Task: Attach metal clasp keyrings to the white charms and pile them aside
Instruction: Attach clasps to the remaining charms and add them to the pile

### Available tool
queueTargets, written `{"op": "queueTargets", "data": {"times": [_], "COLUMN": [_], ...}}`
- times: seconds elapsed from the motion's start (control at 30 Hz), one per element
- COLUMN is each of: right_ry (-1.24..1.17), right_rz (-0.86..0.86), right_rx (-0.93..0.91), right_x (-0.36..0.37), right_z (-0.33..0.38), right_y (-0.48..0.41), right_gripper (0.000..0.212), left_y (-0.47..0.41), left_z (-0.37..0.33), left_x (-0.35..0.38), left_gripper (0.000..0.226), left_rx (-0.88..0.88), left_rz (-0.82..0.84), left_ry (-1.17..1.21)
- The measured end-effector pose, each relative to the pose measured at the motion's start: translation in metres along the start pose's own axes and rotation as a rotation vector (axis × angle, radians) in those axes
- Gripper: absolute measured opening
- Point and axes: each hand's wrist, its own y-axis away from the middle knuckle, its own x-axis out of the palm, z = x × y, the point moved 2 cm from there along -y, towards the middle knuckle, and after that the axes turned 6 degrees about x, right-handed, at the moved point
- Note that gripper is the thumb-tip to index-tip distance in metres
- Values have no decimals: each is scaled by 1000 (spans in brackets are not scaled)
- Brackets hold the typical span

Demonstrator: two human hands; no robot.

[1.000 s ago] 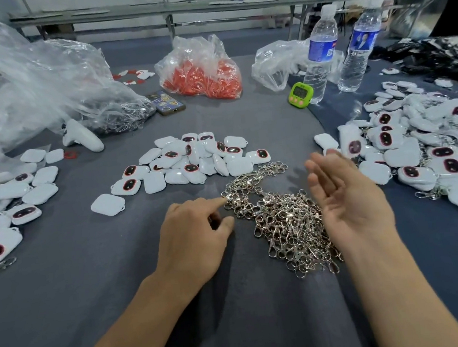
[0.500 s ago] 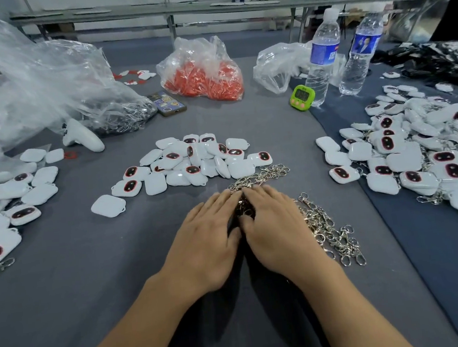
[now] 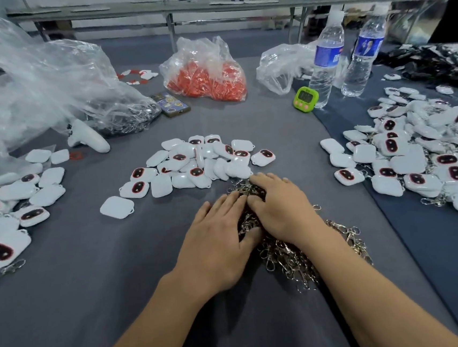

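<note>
Silvery tangle of clasp keyrings (image 3: 292, 262) under left hand (image 3: 217, 238) and right hand (image 3: 281, 210), both pressed flat, gripping nothing, white charms (image 3: 201, 162) just beyond

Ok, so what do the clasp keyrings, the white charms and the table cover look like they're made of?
Clasp keyrings: metal with a polished silver finish; they glint and show thin wire loops. White charms: probably moulded plastic, glossy; smooth rounded edges with soft highlights. Table cover: seems to be matte grey fabric, maybe felt; no shine at all.
</note>
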Motion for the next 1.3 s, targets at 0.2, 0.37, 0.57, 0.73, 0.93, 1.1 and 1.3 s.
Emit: {"op": "queueTargets", "data": {"times": [0.2, 0.37, 0.57, 0.73, 0.93, 1.1, 1.3], "right_ry": [-119, 69, -147, -720, -793, -771, -816], "right_rz": [-119, -34, -212, -373, -183, -104, 153], "right_rx": [86, 19, 169, 60, 173, 135, 103], "right_x": [-20, 5, -19, -15, -13, -4, 22], "right_z": [14, 32, 15, 34, 30, 37, 55], "right_y": [-29, -42, -8, 60, 49, 53, 56], "right_gripper": [33, 30, 31, 27, 36, 29, 34], "left_y": [-2, 4, 5, 6, 9, 5, 8], "left_z": [0, -3, 7, 3, 8, 20, 38], "left_x": [-14, -22, -25, -29, -31, -34, -43], "left_gripper": [29, 18, 17, 35, 41, 32, 28], "left_rx": [-5, -35, -208, -240, -329, -429, -505], "left_rz": [-168, -273, -337, -392, -465, -602, -749], "left_ry": [104, 116, 313, 577, 788, 1002, 1087]}}
